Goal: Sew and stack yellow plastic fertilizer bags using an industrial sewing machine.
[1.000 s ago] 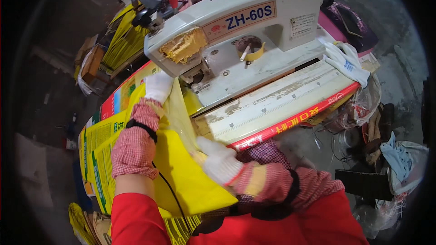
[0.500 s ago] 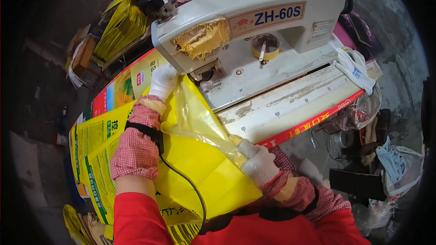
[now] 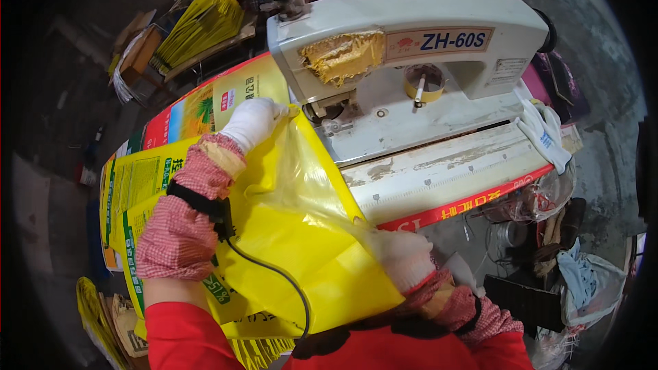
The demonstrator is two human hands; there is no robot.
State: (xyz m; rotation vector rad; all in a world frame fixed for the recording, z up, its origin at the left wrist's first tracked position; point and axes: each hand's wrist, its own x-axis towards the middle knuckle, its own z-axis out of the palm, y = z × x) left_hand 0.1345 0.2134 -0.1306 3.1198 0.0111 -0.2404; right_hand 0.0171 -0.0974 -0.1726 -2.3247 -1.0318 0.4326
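While the white-gloved left hand (image 3: pixel 252 122) pinches the far corner of a yellow printed bag (image 3: pixel 295 260) just under the head of a cream industrial sewing machine (image 3: pixel 411 48), the right hand (image 3: pixel 404 259), also gloved, grips the bag's near edge with fingers closed on it, close to the person's red sleeve. Between the two hands the bag's clear inner liner (image 3: pixel 308 178) stands up in a loose fold, and the bag mouth lies stretched along the worn machine bed (image 3: pixel 445 164). More printed bags (image 3: pixel 137 185) lie stacked under the left forearm. By the look of it, the bag's open edge is being lined up for stitching; the next move would call for the liner to be flattened and the far corner fed squarely under the needle. Compared with half a second earlier, the hands have drawn farther apart, the right hand nearer the body, and the edge is tauter.
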